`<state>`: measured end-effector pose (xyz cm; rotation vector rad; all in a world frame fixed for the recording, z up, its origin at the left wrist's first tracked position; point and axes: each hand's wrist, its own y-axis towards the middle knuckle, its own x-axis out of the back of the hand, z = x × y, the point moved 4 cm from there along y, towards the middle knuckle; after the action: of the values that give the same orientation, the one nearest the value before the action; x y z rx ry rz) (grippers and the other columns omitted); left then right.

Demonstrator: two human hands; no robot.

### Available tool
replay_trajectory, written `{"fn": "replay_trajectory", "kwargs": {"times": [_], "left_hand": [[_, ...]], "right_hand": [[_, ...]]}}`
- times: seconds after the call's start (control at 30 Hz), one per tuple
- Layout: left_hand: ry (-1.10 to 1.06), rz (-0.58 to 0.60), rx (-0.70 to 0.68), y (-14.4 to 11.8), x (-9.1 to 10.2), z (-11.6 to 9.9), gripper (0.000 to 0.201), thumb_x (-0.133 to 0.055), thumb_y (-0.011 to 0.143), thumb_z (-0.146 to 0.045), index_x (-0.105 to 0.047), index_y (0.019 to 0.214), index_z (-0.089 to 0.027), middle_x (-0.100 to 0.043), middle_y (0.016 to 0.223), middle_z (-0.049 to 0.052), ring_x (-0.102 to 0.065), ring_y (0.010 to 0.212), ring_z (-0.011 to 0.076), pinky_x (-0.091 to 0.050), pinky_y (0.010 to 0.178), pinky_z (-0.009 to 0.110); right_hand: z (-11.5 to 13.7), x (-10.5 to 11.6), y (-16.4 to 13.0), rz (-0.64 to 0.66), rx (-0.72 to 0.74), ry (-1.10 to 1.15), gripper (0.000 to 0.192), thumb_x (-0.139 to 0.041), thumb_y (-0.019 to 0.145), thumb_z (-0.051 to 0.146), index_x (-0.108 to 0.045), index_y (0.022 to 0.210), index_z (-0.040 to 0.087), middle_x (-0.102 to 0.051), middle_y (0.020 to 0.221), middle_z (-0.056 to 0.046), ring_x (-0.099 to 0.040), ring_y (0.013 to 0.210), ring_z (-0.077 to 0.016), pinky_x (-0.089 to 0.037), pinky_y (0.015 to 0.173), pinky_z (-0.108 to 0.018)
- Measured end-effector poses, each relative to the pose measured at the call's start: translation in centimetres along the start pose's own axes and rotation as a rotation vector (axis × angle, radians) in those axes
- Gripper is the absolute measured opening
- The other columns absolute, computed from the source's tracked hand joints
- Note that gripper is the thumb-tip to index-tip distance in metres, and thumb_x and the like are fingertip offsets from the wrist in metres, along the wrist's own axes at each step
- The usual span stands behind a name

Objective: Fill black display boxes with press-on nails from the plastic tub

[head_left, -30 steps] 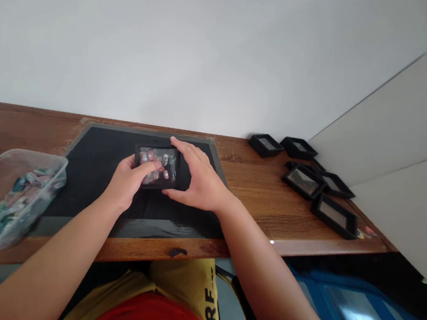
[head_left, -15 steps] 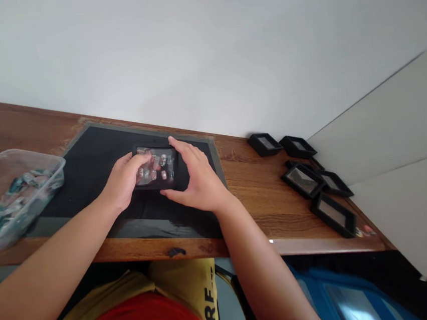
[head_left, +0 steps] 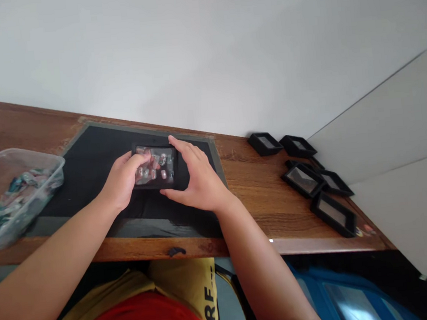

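A small black box (head_left: 154, 187) lies on the dark mat, with a clear panel (head_left: 166, 165) over several glossy pinkish and silvery pieces that look like press-on nails (head_left: 164, 174). My left hand (head_left: 120, 179) grips the box's left side, its thumb laid over the panel and its other fingers mostly hidden. On the right side, my right hand (head_left: 196, 179) spans the box, fingertips at the far edge and thumb at the near edge.
The dark mat (head_left: 96, 156) is fixed to a wooden table (head_left: 250, 186) against a white wall. At left stands a clear plastic tub (head_left: 53, 160) of small teal, pink and white packets. Several black boxes with windows (head_left: 302, 179) sit at right.
Both hands keep nearly the same place on the box. The box and the view have shifted only very slightly.
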<state>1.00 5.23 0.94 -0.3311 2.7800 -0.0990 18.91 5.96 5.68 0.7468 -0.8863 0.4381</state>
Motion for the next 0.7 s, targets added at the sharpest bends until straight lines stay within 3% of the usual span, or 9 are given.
{"fn": "replay_trajectory", "kwargs": {"times": [0.37,0.7], "left_hand": [[0.085,0.017,-0.002,0.16,0.2,0.46,0.045,-0.098,0.056,-0.044,-0.078,0.086,-0.018,-0.078,0.086,0.005,-0.071,0.079,0.0223,-0.058,0.075,0.032],[0.077,-0.024,0.02,0.2,0.21,0.68,0.048,-0.101,0.051,-0.045,-0.078,0.083,-0.017,-0.075,0.082,0.005,-0.065,0.073,0.0195,-0.052,0.065,0.029]], "right_hand": [[0.38,0.16,-0.11,-0.009,0.011,-0.019,0.103,-0.078,0.079,0.033,-0.029,0.169,0.026,-0.045,0.169,-0.012,-0.044,0.154,-0.0358,-0.036,0.129,-0.061],[0.9,0.07,-0.13,0.001,0.016,-0.027,0.1,-0.075,0.081,0.031,-0.028,0.169,0.027,-0.044,0.17,-0.012,-0.042,0.155,-0.0367,-0.036,0.128,-0.062]]}}
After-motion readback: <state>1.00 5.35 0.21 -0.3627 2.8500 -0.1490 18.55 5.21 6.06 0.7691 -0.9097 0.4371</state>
